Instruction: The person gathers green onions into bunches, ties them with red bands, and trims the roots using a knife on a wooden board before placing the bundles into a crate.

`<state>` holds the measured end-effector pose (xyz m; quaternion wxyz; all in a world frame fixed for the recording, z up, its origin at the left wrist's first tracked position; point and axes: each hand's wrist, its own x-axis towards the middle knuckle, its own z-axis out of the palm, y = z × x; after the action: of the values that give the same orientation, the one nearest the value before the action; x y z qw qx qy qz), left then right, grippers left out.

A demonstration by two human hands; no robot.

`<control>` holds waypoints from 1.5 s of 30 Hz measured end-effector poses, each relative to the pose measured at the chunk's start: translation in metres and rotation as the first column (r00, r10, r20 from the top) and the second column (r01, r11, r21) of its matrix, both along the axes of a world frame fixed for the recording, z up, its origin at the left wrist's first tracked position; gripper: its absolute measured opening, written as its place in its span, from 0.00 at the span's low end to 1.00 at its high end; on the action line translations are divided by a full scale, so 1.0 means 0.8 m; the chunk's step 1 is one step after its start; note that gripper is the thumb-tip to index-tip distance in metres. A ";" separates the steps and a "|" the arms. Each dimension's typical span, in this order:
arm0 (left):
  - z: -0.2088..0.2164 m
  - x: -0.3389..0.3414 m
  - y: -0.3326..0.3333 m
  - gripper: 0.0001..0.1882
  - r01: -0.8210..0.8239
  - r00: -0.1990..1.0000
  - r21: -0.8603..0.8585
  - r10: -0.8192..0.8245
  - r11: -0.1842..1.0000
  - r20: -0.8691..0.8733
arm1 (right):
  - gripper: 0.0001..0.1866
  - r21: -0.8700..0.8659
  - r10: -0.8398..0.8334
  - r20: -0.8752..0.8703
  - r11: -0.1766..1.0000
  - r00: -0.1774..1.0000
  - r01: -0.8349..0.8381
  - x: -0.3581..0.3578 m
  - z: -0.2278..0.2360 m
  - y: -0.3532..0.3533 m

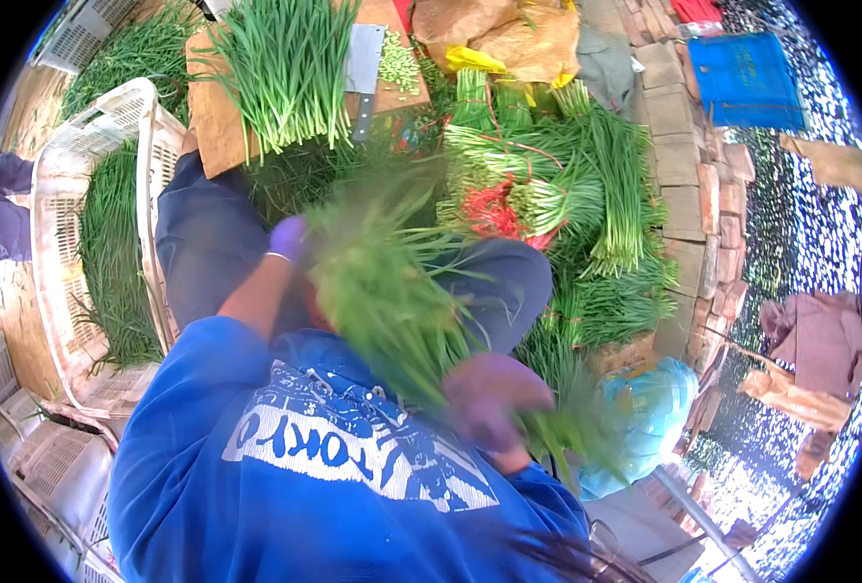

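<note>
Board (217, 139) and cleaver (364, 63) beyond held greens (387, 301)

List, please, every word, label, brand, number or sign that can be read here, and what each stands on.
Blue sweatshirt: large dark lettering on a white print, legible but not copied here.
Blue bag, upper right: faint marks, too small and blurred to read.

A flat, rectangular blue bag (747, 83) and a crumpled mauve cloth (814, 340) lie right of the reddish brick edging (730, 197); a translucent light-blue plastic bag (659, 413) sits near a grey metal pole (708, 527).
</note>
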<state>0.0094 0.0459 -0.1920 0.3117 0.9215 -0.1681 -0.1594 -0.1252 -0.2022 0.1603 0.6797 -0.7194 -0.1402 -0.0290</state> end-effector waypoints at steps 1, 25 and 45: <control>0.001 0.016 0.018 0.17 0.118 0.931 0.410 0.042 0.904 -0.362 | 0.09 0.165 0.165 0.196 0.966 0.967 -0.199 0.007 0.026 -0.017; 0.310 -0.064 -0.052 0.29 -0.044 0.358 -0.662 -0.607 0.748 -0.709 | 0.13 0.784 -0.122 -0.221 0.568 0.967 0.251 0.107 -0.027 -0.144; 0.278 -0.020 -0.133 0.25 -0.390 0.525 -0.654 -0.427 0.648 -0.736 | 0.10 0.865 -0.480 -0.142 0.365 0.865 0.344 -0.028 -0.148 -0.173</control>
<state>-0.0067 -0.0605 0.0304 0.7051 0.4956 -0.0547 -0.5041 -0.1478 -0.3409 0.0419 0.9061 -0.2822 0.0337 -0.3133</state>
